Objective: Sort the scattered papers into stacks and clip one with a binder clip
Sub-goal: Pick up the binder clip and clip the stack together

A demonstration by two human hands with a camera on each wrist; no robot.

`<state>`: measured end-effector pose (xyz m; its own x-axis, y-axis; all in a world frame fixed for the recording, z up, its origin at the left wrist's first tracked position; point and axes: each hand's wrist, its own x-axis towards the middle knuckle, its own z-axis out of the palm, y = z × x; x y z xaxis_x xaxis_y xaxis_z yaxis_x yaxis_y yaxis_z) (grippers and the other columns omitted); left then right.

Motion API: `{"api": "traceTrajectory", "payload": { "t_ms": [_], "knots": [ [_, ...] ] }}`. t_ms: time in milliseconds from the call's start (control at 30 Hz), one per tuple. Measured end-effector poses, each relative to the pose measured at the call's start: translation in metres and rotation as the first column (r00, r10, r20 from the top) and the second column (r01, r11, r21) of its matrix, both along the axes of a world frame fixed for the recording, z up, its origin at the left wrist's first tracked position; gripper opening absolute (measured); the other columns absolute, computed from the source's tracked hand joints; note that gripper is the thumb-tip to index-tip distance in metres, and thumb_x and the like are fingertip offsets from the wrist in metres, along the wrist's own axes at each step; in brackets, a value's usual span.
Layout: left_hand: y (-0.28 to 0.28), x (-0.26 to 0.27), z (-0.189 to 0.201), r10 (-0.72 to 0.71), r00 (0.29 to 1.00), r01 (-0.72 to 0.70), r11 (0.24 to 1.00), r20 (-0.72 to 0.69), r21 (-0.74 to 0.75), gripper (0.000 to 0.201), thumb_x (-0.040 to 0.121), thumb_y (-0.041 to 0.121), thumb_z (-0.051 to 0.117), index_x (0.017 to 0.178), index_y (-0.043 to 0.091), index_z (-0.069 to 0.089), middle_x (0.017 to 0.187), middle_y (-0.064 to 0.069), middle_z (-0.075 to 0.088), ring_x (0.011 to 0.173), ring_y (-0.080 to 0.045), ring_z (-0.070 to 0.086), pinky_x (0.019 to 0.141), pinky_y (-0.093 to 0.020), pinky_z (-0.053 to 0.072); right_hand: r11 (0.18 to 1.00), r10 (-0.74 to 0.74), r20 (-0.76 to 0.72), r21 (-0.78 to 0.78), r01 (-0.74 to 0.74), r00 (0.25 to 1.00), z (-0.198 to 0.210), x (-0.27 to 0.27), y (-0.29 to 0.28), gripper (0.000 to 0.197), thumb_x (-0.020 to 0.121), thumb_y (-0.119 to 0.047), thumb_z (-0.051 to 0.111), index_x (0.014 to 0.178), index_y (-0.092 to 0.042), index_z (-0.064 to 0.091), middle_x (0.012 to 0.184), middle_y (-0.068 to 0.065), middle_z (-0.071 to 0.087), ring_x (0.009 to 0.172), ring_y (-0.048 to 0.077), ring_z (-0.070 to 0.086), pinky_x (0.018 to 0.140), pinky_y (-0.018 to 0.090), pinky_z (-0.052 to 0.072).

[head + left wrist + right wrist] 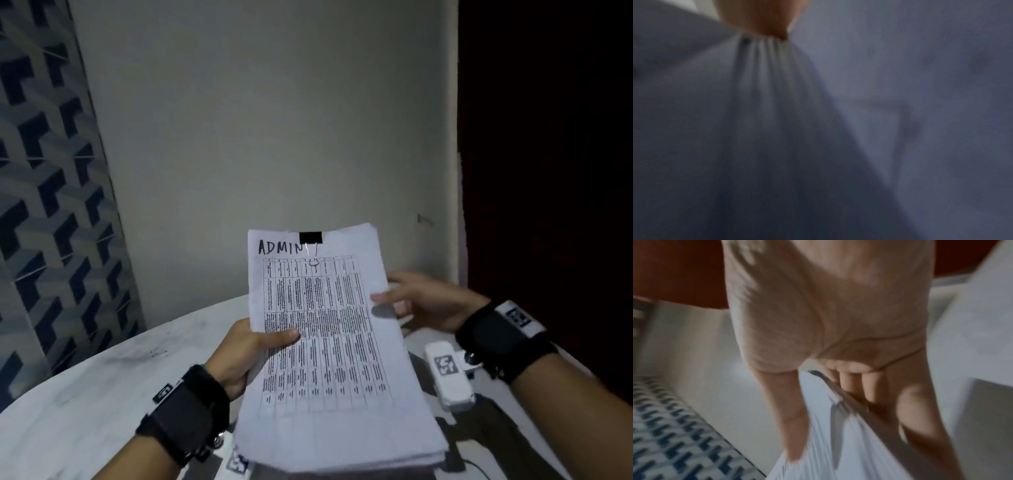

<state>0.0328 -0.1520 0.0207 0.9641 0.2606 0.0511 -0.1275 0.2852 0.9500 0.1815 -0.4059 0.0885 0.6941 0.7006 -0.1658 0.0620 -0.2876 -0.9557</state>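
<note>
Holding the clipped stack (329, 342) by both long edges, left hand (239, 353) pinching, right hand (424, 301) fingers straight, above the desk (102, 377).

A plain off-white wall (267, 120) rises behind a round white table (102, 370) with dark smudges on its top, in a dimly lit room. To the left stands a wall of blue-grey geometric tiles (44, 192); to the right, a dark reddish surface (548, 137) lies in shadow.

Home room: patterned wall tiles (51, 212); round white table (102, 377)
</note>
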Motion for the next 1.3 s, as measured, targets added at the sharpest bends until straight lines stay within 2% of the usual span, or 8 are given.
{"api": "traceTrajectory", "payload": {
  "t_ms": [267, 400, 567, 667, 867, 1000, 1167, 1300],
  "knots": [
    [0.029, 0.019, -0.034, 0.017, 0.902, 0.018, 0.997, -0.432, 0.077, 0.002, 0.09, 0.003, 0.065, 0.089, 0.004, 0.063, 0.082, -0.008, 0.063, 0.057, -0.021, 0.059, 0.048, -0.024, 0.049, 0.947, -0.3, -0.194, 0.061, 0.316, 0.934, -0.103, 0.029, 0.022, 0.038, 0.088, 0.021, 0.056, 0.123, 0.01, 0.066, 0.116, 0.027, 0.073, 0.107, 0.044, 0.07, 0.094, 0.051, 0.056],
    [0.039, 0.025, -0.051, 0.073, 0.896, 0.006, 0.985, -0.439, 0.175, 0.045, 0.086, -0.016, 0.055, 0.124, 0.008, 0.054, 0.118, -0.023, 0.069, 0.081, -0.033, 0.069, 0.061, -0.034, 0.055, 0.886, -0.443, -0.252, 0.023, 0.463, 0.86, -0.14, 0.049, 0.025, 0.028, 0.099, 0.009, 0.052, 0.126, 0.012, 0.061, 0.118, 0.032, 0.069, 0.106, 0.048, 0.068, 0.096, 0.058, 0.053],
    [0.03, 0.036, -0.056, 0.037, 0.906, 0.09, 0.956, -0.421, 0.278, 0.043, 0.093, -0.011, 0.056, 0.131, 0.008, 0.053, 0.124, -0.025, 0.067, 0.086, -0.027, 0.072, 0.07, -0.029, 0.053, 0.781, -0.622, -0.133, -0.024, 0.624, 0.772, -0.151, 0.072, 0.025, 0.024, 0.096, 0.012, 0.049, 0.115, 0.026, 0.055, 0.111, 0.045, 0.06, 0.093, 0.04, 0.064, 0.078, 0.043, 0.052],
    [0.027, 0.045, -0.061, 0.043, 0.9, 0.149, 0.906, -0.435, 0.397, 0.045, 0.09, -0.016, 0.055, 0.132, 0.002, 0.055, 0.122, -0.022, 0.062, 0.118, -0.026, 0.065, 0.075, -0.028, 0.051, 0.727, -0.682, 0.098, -0.013, 0.686, 0.725, -0.153, 0.086, 0.02, 0.049, 0.082, 0.001, 0.059, 0.13, 0.009, 0.061, 0.117, 0.037, 0.064, 0.104, 0.037, 0.066, 0.095, 0.044, 0.052],
    [0.018, 0.052, -0.062, 0.182, 0.861, 0.36, 0.443, -0.475, 0.821, 0.054, 0.08, 0.038, 0.077, 0.131, 0.037, 0.059, 0.109, 0.003, 0.066, 0.095, -0.015, 0.062, 0.083, -0.022, 0.045, 0.792, -0.21, 0.487, -0.424, 0.44, 0.847, -0.12, 0.058, 0.012, 0.029, 0.088, -0.021, 0.072, 0.117, -0.019, 0.072, 0.134, 0.007, 0.066, 0.12, 0.024, 0.062, 0.103, 0.029, 0.049],
    [0.011, 0.06, -0.068, 0.209, 0.809, 0.449, 0.384, -0.55, 0.807, 0.07, 0.071, 0.025, 0.084, 0.136, 0.029, 0.057, 0.116, 0.001, 0.067, 0.105, -0.018, 0.064, 0.086, -0.023, 0.049, 0.598, 0.089, 0.383, -0.759, 0.258, 0.92, -0.114, 0.038, 0.01, 0.065, 0.088, -0.033, 0.075, 0.144, -0.008, 0.052, 0.15, 0.008, 0.05, 0.138, 0.026, 0.048, 0.112, 0.036, 0.041],
    [-0.017, 0.075, -0.062, 0.239, 0.83, 0.433, 0.294, -0.504, 0.852, 0.014, 0.081, 0.002, 0.066, 0.087, 0.014, 0.067, 0.103, -0.009, 0.074, 0.104, -0.029, 0.07, 0.083, -0.031, 0.056, 0.457, 0.203, 0.434, -0.835, 0.308, 0.878, -0.128, 0.04, 0.009, 0.053, 0.078, -0.045, 0.059, 0.121, -0.015, 0.062, 0.136, 0.008, 0.061, 0.121, 0.032, 0.06, 0.098, 0.038, 0.051],
    [-0.043, 0.108, -0.064, 0.261, 0.848, 0.397, 0.264, -0.462, 0.879, 0.037, 0.091, 0.009, 0.062, 0.127, 0.009, 0.065, 0.128, -0.009, 0.068, 0.118, -0.026, 0.063, 0.096, -0.03, 0.05, 0.412, 0.161, 0.491, -0.822, 0.393, 0.856, -0.123, 0.054, -0.009, 0.041, 0.086, -0.034, 0.052, 0.119, -0.012, 0.064, 0.133, 0.012, 0.061, 0.123, 0.034, 0.055, 0.099, 0.039, 0.049]
  ]
}}
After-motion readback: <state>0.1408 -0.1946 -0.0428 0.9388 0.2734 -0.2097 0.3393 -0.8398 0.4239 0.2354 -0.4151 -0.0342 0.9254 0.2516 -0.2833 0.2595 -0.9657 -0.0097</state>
